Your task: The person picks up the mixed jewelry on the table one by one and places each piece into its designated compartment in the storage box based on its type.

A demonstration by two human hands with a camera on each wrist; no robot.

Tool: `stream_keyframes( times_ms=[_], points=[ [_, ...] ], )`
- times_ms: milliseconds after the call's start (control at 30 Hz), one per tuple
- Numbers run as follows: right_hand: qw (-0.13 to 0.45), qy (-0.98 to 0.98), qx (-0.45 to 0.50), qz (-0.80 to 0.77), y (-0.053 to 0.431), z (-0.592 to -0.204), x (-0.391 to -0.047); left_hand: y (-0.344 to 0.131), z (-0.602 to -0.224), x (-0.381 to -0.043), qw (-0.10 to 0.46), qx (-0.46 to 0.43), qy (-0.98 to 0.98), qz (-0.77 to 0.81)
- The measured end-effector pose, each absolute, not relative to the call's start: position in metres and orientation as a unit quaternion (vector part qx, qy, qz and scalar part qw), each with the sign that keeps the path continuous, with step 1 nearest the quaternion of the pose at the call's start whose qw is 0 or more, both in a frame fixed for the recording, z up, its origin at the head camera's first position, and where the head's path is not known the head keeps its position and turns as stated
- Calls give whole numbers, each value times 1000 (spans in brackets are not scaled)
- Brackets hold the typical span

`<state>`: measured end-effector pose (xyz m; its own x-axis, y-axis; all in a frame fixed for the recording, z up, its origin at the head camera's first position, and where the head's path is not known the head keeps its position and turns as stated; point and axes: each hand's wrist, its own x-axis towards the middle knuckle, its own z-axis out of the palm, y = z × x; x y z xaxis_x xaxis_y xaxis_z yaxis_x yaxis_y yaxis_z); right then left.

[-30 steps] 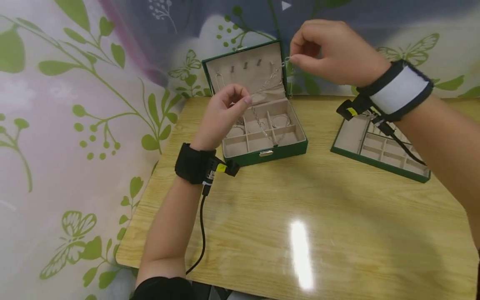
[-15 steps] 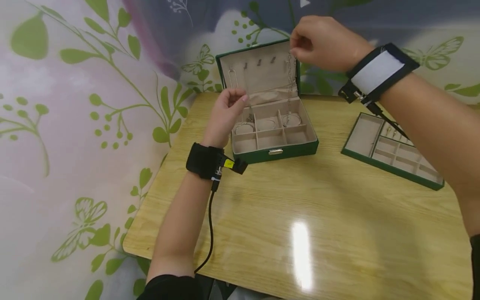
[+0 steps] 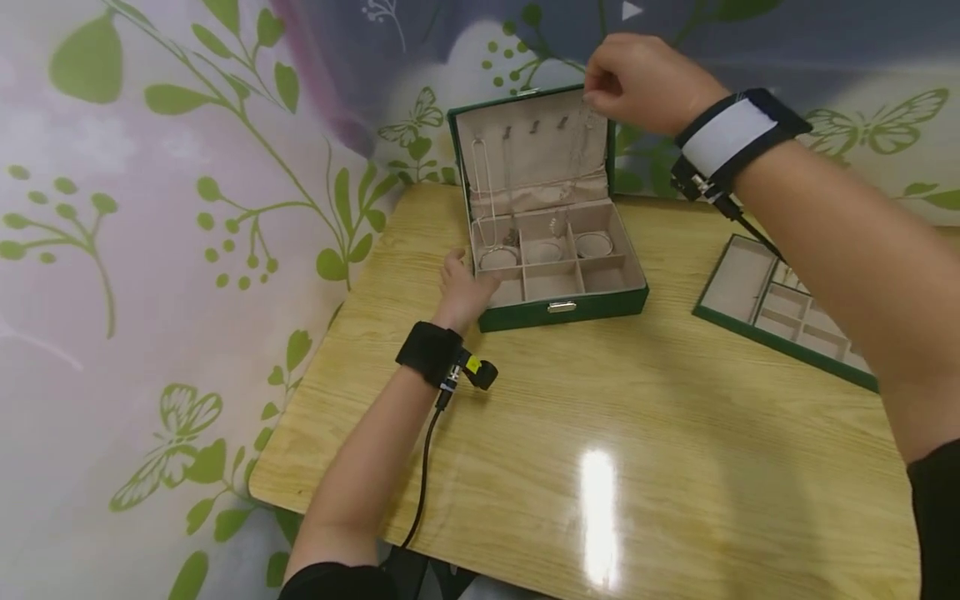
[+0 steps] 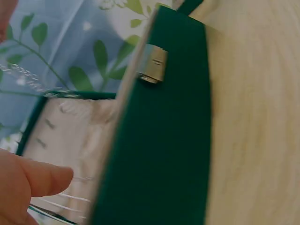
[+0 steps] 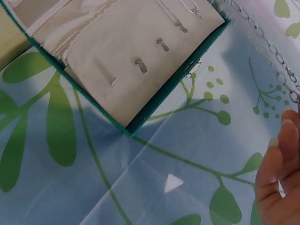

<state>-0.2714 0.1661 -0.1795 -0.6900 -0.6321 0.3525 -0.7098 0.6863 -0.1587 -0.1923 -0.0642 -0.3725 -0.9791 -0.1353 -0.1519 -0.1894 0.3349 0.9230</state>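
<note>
A green jewelry box (image 3: 611,306) stands with its lid raised, beige inside with a divided base. My right hand (image 3: 648,83) is high at the lid's right corner, pinching a silver chain necklace (image 5: 269,47) by its end. Its links hang in front of the lid lining. In the head view, my left hand (image 3: 467,292) lies at the box's front left corner, fingers spread and holding nothing. Its thumb (image 4: 51,178) sticks out over the box in the left wrist view. Two thin necklaces (image 3: 482,179) hang inside the lid at left, beside small metal hooks (image 3: 534,127).
Round bracelets (image 3: 594,256) lie in the box's back compartments. To the right, a green-edged divided tray (image 3: 780,345) rests on the wooden table (image 3: 540,433), partly hidden by my right forearm. A leaf-patterned wall covering (image 3: 225,150) rises at the left and behind.
My left hand has let go of the necklace and moved down to the box's left side. The necklace, earlier stretched between both hands, now hangs from my right hand by the lid.
</note>
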Motion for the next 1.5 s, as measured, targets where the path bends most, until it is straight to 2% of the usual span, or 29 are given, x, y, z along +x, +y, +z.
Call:
stream_keyframes(
  times_ms=[233, 567, 767, 1167, 1500],
  points=[
    [141, -909, 358, 163, 140, -185, -282, -63, -399, -192, 28, -107, 784, 611],
    [150, -923, 309, 173, 122, -203, -303, -46, -419, -187, -21, -92, 811, 577],
    [155, -930, 276, 188, 121, -218, -317, -36, -418, -182, -46, -75, 820, 565],
    [153, -944, 232, 178, 133, -240, -340, -17, -423, -176, -36, -66, 837, 542],
    [189, -945, 211, 166, 135, -256, -352, -9, -423, -170, -48, -58, 832, 550]
  ],
)
